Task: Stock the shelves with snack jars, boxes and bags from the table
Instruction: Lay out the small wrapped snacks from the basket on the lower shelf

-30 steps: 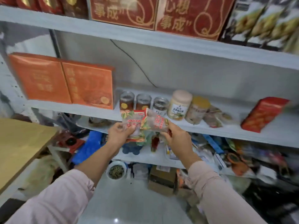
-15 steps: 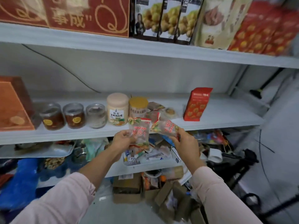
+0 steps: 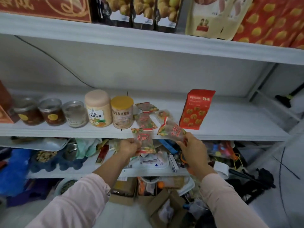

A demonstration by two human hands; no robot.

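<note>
Each hand grasps a clear snack bag, left hand (image 3: 127, 146), right hand (image 3: 192, 146), before the shelf (image 3: 230, 129); loose bags (image 3: 146, 119) and red box (image 3: 196, 109) crowd the spot

Small shop stockroom: white metal shelves (image 3: 148, 132) with snack jars (image 3: 52, 112), red snack box (image 3: 196, 109), gift boxes (image 3: 44, 9) above; cluttered cardboard cartons (image 3: 125, 191) on floor.

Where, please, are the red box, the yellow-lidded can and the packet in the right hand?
red box (image 3: 195, 111), head view, front face.
yellow-lidded can (image 3: 122, 102), head view, lid.
packet in the right hand (image 3: 172, 131), head view, clear middle.
</note>
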